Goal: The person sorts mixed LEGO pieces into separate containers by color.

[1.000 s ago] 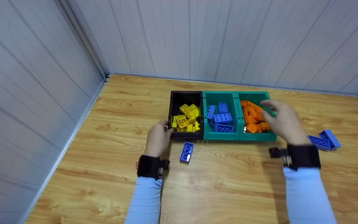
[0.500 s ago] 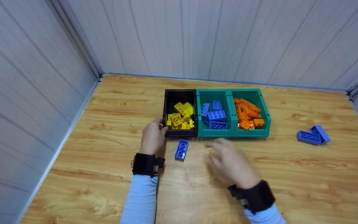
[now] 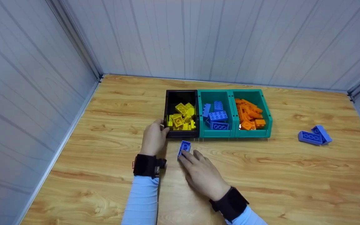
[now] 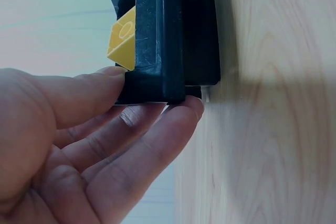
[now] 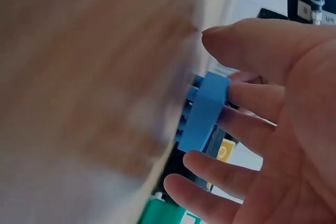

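My left hand (image 3: 153, 137) holds the front left corner of a black bin (image 3: 183, 134), which has yellow bricks (image 3: 183, 115) inside. In the left wrist view the thumb lies on the inner side of the bin wall (image 4: 157, 40) and the fingers on the outer side. Over a blue brick (image 3: 185, 145) on the table in front of that bin reaches my right hand (image 3: 203, 175). The right wrist view has its fingers touching the blue brick (image 5: 205, 111), with the thumb held apart from it. The brick lies studs down, partly covered by the fingers.
Right of the black bin, joined in a row, stand a green bin (image 3: 216, 133) with blue bricks (image 3: 218, 116) and another green bin (image 3: 252, 133) with orange bricks (image 3: 247, 112). Two more blue bricks (image 3: 310, 137) lie together on the table (image 3: 292, 181) at the right.
My right hand has moved from beside the orange bricks, left and toward me, to the blue brick in front of the black bin. The left hand stays at the black bin's corner.
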{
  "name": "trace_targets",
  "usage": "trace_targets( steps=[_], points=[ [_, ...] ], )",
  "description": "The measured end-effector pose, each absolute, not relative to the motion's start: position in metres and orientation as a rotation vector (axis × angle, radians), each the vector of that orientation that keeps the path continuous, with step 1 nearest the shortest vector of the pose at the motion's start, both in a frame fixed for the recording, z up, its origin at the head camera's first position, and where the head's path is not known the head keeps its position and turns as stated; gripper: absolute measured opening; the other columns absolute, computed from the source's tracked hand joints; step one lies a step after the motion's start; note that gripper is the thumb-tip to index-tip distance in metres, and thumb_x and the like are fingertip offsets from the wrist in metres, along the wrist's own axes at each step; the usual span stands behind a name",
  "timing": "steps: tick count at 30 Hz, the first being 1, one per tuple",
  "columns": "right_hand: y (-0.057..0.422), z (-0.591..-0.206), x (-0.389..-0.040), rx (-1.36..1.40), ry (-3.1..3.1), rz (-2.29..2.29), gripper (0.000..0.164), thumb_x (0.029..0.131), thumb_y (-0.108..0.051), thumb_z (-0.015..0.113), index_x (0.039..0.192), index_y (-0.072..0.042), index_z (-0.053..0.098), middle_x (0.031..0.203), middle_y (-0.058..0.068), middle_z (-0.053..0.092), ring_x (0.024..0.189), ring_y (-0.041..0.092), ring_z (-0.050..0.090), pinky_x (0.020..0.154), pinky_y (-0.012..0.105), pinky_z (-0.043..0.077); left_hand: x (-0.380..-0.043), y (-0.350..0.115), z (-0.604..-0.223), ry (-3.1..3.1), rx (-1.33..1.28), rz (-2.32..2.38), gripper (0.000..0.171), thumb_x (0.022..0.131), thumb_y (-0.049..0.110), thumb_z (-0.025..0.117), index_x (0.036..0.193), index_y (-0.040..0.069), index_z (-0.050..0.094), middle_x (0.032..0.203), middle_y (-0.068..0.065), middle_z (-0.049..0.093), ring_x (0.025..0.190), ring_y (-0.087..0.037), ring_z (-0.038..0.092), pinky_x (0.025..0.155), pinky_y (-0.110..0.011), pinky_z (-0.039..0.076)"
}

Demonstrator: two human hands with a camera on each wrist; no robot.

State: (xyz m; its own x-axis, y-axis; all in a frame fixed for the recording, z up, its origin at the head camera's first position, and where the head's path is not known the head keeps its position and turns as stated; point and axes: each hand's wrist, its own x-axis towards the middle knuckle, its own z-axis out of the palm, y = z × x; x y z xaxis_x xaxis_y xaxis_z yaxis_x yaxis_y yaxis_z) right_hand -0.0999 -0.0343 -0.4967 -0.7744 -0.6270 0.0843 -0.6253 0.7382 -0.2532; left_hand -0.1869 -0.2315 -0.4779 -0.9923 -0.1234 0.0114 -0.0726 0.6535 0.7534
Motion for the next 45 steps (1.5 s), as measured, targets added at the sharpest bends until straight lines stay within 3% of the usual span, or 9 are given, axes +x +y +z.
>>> trace_targets(
  steps=[8,13,18,23,27,33,39,45],
  points=[
    [-0.017,-0.489,-0.108,-1.063,2.987,-0.471,0.033,0.089,-0.02,0.073,0.118,-0.005,0.068,0.13,0.014,0.058,0.118,0.037,0.054,0.095,0.051,0.048,-0.188,-0.231,-0.478,-2.811,0.184,-1.253,0.024,0.096,0.01,0.065,0.118,-0.001,0.065,0.091,-0.012,0.069,0.08,-0.026,0.065,0.073,-0.039,0.053],
    [-0.006,-0.484,-0.113,-1.031,3.012,-0.482,0.02,0.085,-0.021,0.078,0.098,-0.007,0.071,0.109,0.01,0.061,0.099,0.031,0.059,0.083,0.044,0.053,-0.188,-0.231,-0.478,-2.813,0.193,-1.253,0.024,0.096,0.009,0.066,0.117,-0.001,0.065,0.09,-0.011,0.069,0.08,-0.026,0.065,0.073,-0.039,0.052],
    [0.001,-0.484,-0.115,-0.954,3.046,-0.514,0.02,0.079,-0.019,0.084,0.08,-0.01,0.066,0.092,0.006,0.055,0.081,0.025,0.055,0.068,0.039,0.052,-0.188,-0.232,-0.478,-2.808,0.181,-1.252,0.021,0.096,0.009,0.066,0.115,-0.001,0.066,0.09,-0.011,0.069,0.078,-0.026,0.064,0.071,-0.039,0.052],
    [0.009,-0.485,-0.117,-0.865,3.038,-0.617,0.03,0.077,-0.009,0.083,0.069,-0.013,0.054,0.085,0.003,0.045,0.074,0.024,0.05,0.062,0.037,0.048,-0.187,-0.232,-0.478,-2.812,0.161,-1.246,0.023,0.096,0.009,0.065,0.116,-0.001,0.066,0.09,-0.012,0.069,0.075,-0.024,0.064,0.068,-0.038,0.052],
    [0.017,-0.483,-0.121,-0.809,3.015,-0.65,0.029,0.077,-0.004,0.08,0.07,-0.012,0.053,0.083,0.003,0.042,0.073,0.023,0.048,0.062,0.036,0.046,-0.186,-0.232,-0.478,-2.817,0.148,-1.245,0.025,0.097,0.01,0.064,0.119,-0.002,0.065,0.091,-0.012,0.069,0.074,-0.023,0.064,0.067,-0.037,0.052],
    [0.03,-0.481,-0.128,-0.682,2.983,-0.646,0.031,0.078,-0.022,0.086,0.071,-0.012,0.057,0.082,0.001,0.042,0.071,0.019,0.047,0.064,0.036,0.045,-0.186,-0.232,-0.478,-2.807,0.161,-1.244,0.023,0.097,0.01,0.065,0.117,-0.001,0.065,0.091,-0.011,0.069,0.075,-0.023,0.064,0.067,-0.037,0.052],
    [0.046,-0.48,-0.136,-0.676,2.964,-0.723,0.023,0.077,0.0,0.079,0.074,-0.012,0.059,0.083,0.002,0.045,0.072,0.02,0.051,0.066,0.036,0.048,-0.186,-0.232,-0.479,-2.797,0.154,-1.246,0.022,0.096,0.009,0.065,0.115,-0.001,0.066,0.089,-0.011,0.069,0.073,-0.023,0.063,0.066,-0.037,0.051],
    [0.07,-0.477,-0.144,-0.554,2.906,-0.791,0.025,0.08,0.006,0.075,0.099,-0.007,0.066,0.098,0.009,0.05,0.086,0.026,0.058,0.076,0.041,0.055,-0.187,-0.232,-0.478,-2.799,0.16,-1.257,0.023,0.096,0.009,0.065,0.117,-0.002,0.065,0.091,-0.011,0.069,0.075,-0.023,0.064,0.068,-0.037,0.052]
  ],
)
